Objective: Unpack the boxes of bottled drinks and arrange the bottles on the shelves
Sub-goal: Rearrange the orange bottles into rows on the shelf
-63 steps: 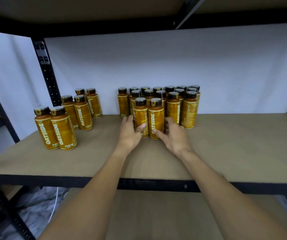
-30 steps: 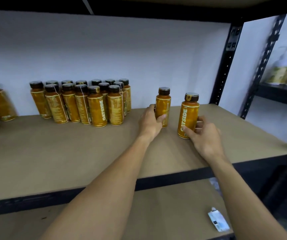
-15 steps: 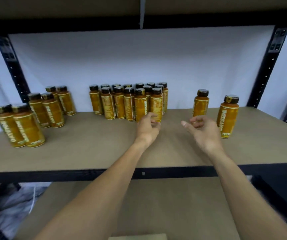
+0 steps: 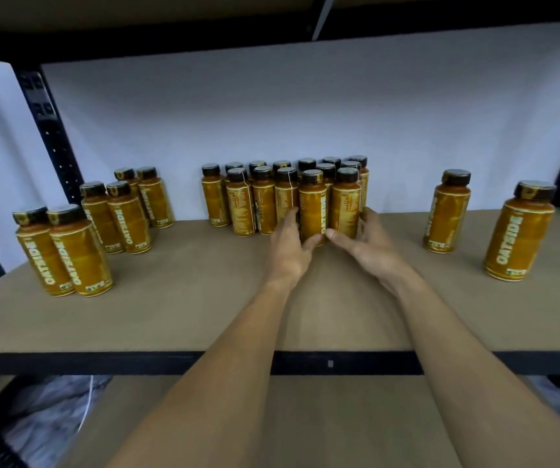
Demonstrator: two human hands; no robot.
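On shelf [image 4: 204, 298]: left bottles [image 4: 79, 255] left of middle cluster [image 4: 265, 204]. I see left hand [image 4: 288, 248], empty moment ago, now curled round cluster's front bottle [image 4: 313, 207]; right hand [image 4: 369, 248] seemingly grips neighbour bottle [image 4: 346, 204]. Right of cluster, two bottles [image 4: 446, 214] placed; next pair follows probably.

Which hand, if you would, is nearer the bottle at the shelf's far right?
Right. The right hand holds a front bottle of the middle cluster, left of the far-right bottle; the left hand is farther left.
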